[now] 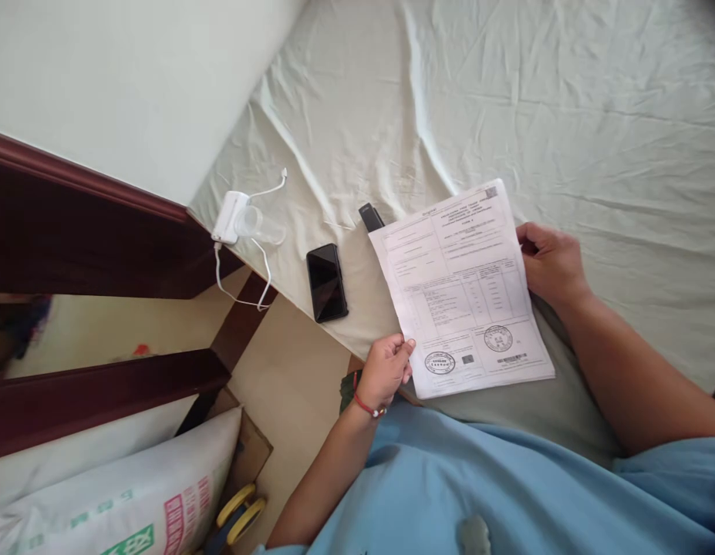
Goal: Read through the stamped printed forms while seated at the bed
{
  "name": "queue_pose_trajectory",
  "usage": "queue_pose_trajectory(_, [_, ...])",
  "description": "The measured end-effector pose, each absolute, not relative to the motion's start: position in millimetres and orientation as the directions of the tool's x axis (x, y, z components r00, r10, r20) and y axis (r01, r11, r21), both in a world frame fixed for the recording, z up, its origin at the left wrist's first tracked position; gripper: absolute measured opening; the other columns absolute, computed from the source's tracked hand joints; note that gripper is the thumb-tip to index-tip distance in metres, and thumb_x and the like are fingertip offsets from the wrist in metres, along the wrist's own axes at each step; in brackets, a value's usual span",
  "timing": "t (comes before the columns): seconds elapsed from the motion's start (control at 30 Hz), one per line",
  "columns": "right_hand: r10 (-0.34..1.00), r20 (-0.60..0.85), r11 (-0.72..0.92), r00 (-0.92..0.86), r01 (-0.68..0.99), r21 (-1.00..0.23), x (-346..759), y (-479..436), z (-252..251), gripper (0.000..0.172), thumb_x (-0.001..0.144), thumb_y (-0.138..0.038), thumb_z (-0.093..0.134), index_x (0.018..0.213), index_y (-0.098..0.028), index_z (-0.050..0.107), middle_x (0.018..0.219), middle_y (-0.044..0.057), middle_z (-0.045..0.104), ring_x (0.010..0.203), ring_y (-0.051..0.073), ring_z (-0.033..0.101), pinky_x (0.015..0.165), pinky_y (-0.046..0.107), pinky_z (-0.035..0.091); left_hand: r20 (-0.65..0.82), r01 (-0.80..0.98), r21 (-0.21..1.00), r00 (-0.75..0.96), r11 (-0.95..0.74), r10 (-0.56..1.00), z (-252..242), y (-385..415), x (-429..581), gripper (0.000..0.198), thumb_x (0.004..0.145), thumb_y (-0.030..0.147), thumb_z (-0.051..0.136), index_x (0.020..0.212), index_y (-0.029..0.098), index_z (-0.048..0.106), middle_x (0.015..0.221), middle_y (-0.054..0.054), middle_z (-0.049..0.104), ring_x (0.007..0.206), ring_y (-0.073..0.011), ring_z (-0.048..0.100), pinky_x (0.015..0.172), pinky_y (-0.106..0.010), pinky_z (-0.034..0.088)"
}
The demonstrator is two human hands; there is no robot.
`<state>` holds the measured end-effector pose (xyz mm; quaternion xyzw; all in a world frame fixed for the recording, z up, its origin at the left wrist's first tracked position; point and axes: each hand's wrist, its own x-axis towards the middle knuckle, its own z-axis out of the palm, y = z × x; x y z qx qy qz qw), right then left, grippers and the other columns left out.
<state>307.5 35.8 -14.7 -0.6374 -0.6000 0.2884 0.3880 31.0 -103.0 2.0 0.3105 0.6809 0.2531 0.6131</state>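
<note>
A stack of printed paper sheets (pixel 458 308) lies tilted over the edge of the sheet-covered bed, its top page showing a table, two round stamps and a barcode. My left hand (pixel 386 368) pinches the stack's lower left edge between thumb and fingers. At the right edge, my right hand (pixel 551 262) grips the papers, its fingertips partly hidden behind them. Beneath the upper left corner of the stack, a black stapler-like object (pixel 370 216) pokes out; most of it is covered. A black smartphone (pixel 326 283) rests left of the papers.
A white charger (pixel 231 218) with a looped cable and a clear plastic cup (pixel 263 226) sit at the bed's left corner. Dark red wooden rails (pixel 102 393) run along the left. Below them are a white printed sack (pixel 131 493) and a yellow-rimmed object (pixel 238 515).
</note>
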Motion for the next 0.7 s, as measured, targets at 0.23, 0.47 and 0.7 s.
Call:
queue_pose_trajectory(0.23, [0.989,0.112,0.049,0.101,0.488,-0.872,308,34,-19,0.021,0.074,-0.034,0.060,0.076,-0.022,0.077,0.061,-0.003,0.062,0.057,0.013,0.050,0.060,0.030,0.036,-0.674,0.153,0.723,-0.058,0.674,0.736,2,-104,31,0.058,0.074,0.073,0.073,0.072,0.018,0.057,0.053,0.006,0.047,0.038,-0.0050,0.037,0.042,-0.022,0.021])
queue_pose_trajectory(0.47, [0.952,0.257,0.166,0.166,0.426,-0.890,309,35,-24,0.006,0.076,-0.026,0.072,0.076,-0.024,0.078,0.071,-0.004,0.058,0.058,0.010,0.042,0.059,0.030,0.032,-0.674,0.162,0.723,-0.047,0.672,0.737,4,-104,31,0.057,0.075,0.074,0.072,0.071,0.019,0.055,0.050,0.007,0.046,0.037,-0.0053,0.036,0.042,-0.022,0.021])
queue_pose_trajectory(0.7, [0.961,0.223,0.198,-0.166,-0.150,-0.968,319,30,-17,0.004,0.085,-0.028,0.085,0.086,-0.027,0.081,0.112,0.004,0.079,0.104,0.023,0.071,0.089,0.038,0.056,-0.688,0.113,0.718,-0.036,0.687,0.725,5,-102,33,0.059,0.073,0.074,0.074,0.076,0.016,0.060,0.052,0.007,0.046,0.038,-0.0046,0.034,0.043,-0.022,0.020])
